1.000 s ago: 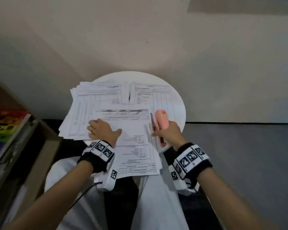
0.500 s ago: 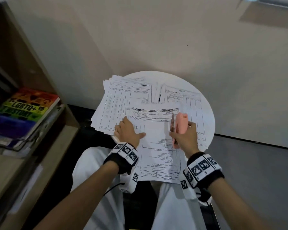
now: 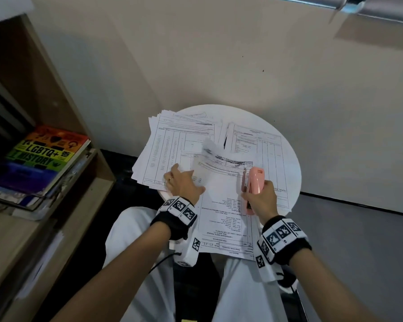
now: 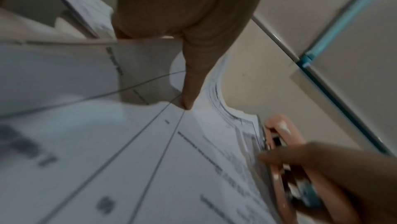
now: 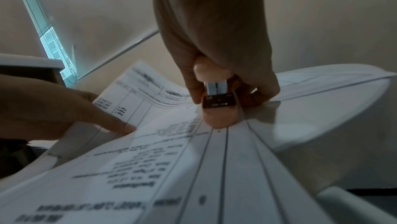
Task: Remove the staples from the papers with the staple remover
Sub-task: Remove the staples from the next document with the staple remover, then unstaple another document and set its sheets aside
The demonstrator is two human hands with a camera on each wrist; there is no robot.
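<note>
The top white printed sheet [image 3: 204, 159] of the near document [image 3: 223, 212] is now lifted and curling off the round white table [image 3: 291, 163]; half a second ago it lay flat under the left hand [image 3: 183, 184]. That hand has shifted from pressing down to peeling: the right wrist view shows its fingers [image 5: 120, 125] under the raised page, thumb extended over the sheet below. The grip is a loose pinch on the page edge; how firm it is cannot be told through the blur.

The right hand [image 3: 260, 199] is wrapped fully round the pink plastic stapler-shaped staple remover [image 3: 254, 182], as before, at the right edge of the document. Its metal nose [image 5: 217, 105] rests on the paper. Whether a staple is engaged cannot be seen.

Judgement: the page coming away suggests this set is released, or is being tested for release. Further stacks of printed forms [image 3: 172, 147] lie at the far left and far right of the table, apparently awaiting attention.
</note>
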